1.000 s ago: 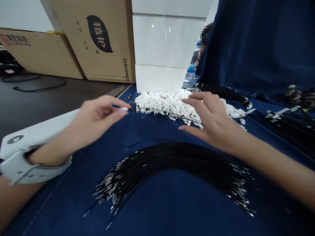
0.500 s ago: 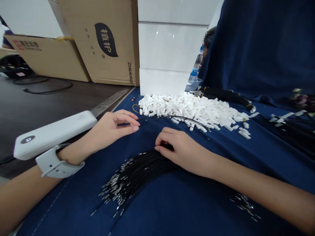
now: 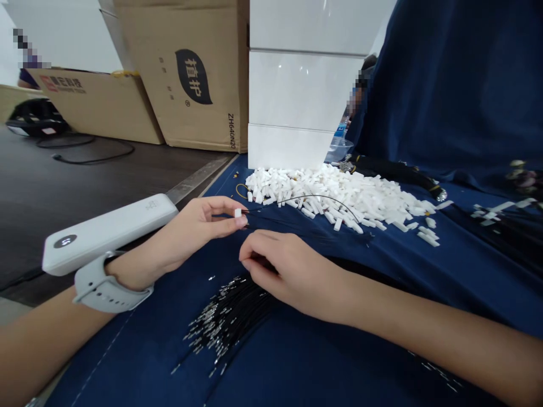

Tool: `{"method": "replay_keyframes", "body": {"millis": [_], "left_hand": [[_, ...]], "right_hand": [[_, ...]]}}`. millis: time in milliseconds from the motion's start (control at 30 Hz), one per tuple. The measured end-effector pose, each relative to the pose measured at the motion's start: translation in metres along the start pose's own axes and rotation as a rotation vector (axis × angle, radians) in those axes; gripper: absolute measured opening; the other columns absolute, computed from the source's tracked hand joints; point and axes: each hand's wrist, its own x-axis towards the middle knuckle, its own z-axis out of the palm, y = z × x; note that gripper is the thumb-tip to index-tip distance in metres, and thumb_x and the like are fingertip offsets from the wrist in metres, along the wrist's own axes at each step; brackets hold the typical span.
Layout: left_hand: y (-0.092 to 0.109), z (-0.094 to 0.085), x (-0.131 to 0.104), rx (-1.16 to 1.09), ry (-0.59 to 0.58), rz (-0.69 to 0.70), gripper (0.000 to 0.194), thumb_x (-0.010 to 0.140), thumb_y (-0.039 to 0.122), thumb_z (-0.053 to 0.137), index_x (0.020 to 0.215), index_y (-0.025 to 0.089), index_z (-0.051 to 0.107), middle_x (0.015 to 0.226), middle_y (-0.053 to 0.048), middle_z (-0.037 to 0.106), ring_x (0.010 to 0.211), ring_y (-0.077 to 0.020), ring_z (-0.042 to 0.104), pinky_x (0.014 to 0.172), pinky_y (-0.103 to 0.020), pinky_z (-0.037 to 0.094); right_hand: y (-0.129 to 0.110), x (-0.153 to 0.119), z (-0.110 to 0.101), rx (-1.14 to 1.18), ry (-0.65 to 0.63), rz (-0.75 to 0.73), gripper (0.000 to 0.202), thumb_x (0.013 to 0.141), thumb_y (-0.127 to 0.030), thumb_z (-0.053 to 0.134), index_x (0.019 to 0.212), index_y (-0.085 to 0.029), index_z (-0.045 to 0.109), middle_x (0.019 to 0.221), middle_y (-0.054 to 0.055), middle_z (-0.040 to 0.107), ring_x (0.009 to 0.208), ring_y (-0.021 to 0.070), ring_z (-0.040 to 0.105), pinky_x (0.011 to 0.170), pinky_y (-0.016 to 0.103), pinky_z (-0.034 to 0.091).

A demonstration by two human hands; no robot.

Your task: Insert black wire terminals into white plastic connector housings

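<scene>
Between the thumb and fingers of my left hand (image 3: 212, 217) is a small white connector housing (image 3: 238, 213), with thin dark wires running out of it to the right. My right hand (image 3: 292, 274) is closed in a pinch just to the right and lower, apart from the left. A metal wire tip (image 3: 211, 277) shows left of its fingers; the black wire itself is hard to see against the cloth. Below lies a bundle of black wires (image 3: 248, 308) with silver crimped ends, partly covered by my right hand and forearm.
A heap of white connector housings (image 3: 339, 192) lies in front of a white box stack (image 3: 292, 144). Cardboard boxes (image 3: 203, 124) stand at the back left. A white power bank (image 3: 112, 232) sits beside my left wrist. Blue cloth (image 3: 139, 362) covers the work surface. Another person is partly visible behind.
My right hand has moved left from the bundle toward my left hand, and a wire tip has shifted left with it. The white housing in my left fingers now shows. The view has shifted slightly.
</scene>
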Motion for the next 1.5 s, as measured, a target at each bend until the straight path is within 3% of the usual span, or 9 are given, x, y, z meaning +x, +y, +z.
{"method": "replay_keyframes", "body": {"millis": [133,300,400,900,1100,1333,1500], "left_hand": [[0.001,0.008,-0.009,-0.048,-0.111,-0.022,0.013,0.072,0.019,0.079,0.083,0.021,0.071,0.076,0.006,0.070,0.069,-0.0038,0.062,0.064,-0.010,0.047],[0.000,0.022,-0.022,-0.070,-0.279,-0.085,0.013,0.074,0.022,0.079,0.084,0.021,0.070,0.080,0.005,0.071,0.072,-0.0049,0.064,0.067,-0.012,0.048],[0.000,0.026,-0.025,-0.059,-0.293,-0.103,0.013,0.074,0.021,0.079,0.083,0.019,0.070,0.080,0.004,0.071,0.072,-0.0056,0.064,0.067,-0.014,0.047],[-0.001,0.028,-0.026,-0.042,-0.322,-0.099,0.011,0.076,0.021,0.077,0.085,0.020,0.071,0.082,0.004,0.072,0.076,-0.0069,0.065,0.071,-0.015,0.050],[-0.001,0.028,-0.027,-0.015,-0.298,-0.102,0.012,0.075,0.021,0.077,0.085,0.022,0.070,0.082,0.004,0.073,0.077,-0.0088,0.067,0.070,-0.017,0.051],[0.002,0.031,-0.029,0.049,-0.249,-0.089,0.012,0.075,0.023,0.076,0.084,0.020,0.070,0.080,0.004,0.072,0.073,-0.0078,0.066,0.067,-0.014,0.049],[0.002,0.031,-0.028,0.090,-0.278,-0.047,0.011,0.076,0.026,0.076,0.083,0.020,0.070,0.079,0.003,0.073,0.071,-0.0088,0.066,0.063,-0.014,0.050]], "right_hand": [[-0.011,-0.020,-0.008,0.110,0.185,0.022,0.012,0.087,-0.007,0.055,0.080,-0.017,0.059,0.072,-0.004,0.056,0.058,0.0061,0.047,0.053,0.018,0.037],[-0.005,-0.047,-0.013,0.018,0.465,0.080,0.010,0.087,-0.009,0.061,0.087,-0.017,0.067,0.072,-0.004,0.057,0.058,0.0038,0.051,0.052,0.015,0.039],[0.001,-0.054,-0.011,-0.044,0.552,0.135,0.007,0.087,-0.011,0.063,0.086,-0.017,0.066,0.071,-0.004,0.059,0.058,0.0042,0.053,0.052,0.015,0.041],[0.004,-0.054,-0.004,-0.066,0.561,0.178,0.008,0.089,-0.013,0.060,0.084,-0.019,0.061,0.069,-0.004,0.061,0.053,0.0055,0.053,0.047,0.018,0.041],[0.003,-0.054,-0.004,-0.116,0.538,0.178,0.011,0.089,-0.012,0.056,0.079,-0.018,0.058,0.063,-0.004,0.056,0.048,0.0053,0.047,0.043,0.020,0.037],[0.003,-0.054,-0.003,-0.113,0.512,0.156,0.012,0.088,-0.012,0.057,0.078,-0.019,0.058,0.064,-0.004,0.056,0.051,0.0062,0.049,0.047,0.019,0.040],[0.004,-0.054,-0.002,-0.092,0.505,0.166,0.012,0.088,-0.013,0.057,0.078,-0.019,0.057,0.064,-0.004,0.055,0.051,0.0064,0.050,0.047,0.019,0.040]]}}
